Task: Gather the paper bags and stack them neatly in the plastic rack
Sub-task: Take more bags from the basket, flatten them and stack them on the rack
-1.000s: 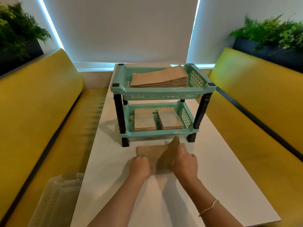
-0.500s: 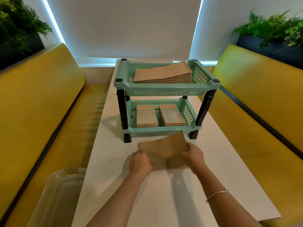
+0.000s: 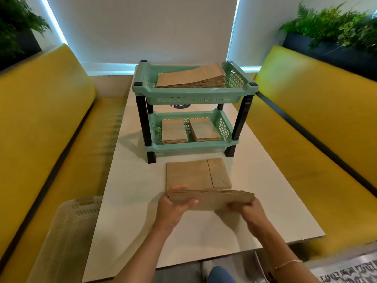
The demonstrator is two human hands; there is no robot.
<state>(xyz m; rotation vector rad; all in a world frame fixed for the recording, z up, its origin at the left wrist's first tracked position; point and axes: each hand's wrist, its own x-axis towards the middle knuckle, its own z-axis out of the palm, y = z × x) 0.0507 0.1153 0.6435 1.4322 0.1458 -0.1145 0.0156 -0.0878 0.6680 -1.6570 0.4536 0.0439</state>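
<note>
Both hands now hold a bundle of paper bags (image 3: 212, 200) lifted off the table (image 3: 275, 201); left hand (image 3: 173, 205) grips its left end, right hand (image 3: 247, 211) its right. One flat bag (image 3: 195, 174) lies before the plastic rack (image 3: 193, 94).

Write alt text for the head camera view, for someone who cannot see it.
Both hands, the left hand and the right hand, hold a bundle of brown paper bags above a white table, over one bag lying flat. Behind it stands a two-tier green plastic rack already holding stacked bags, between yellow benches.
</note>
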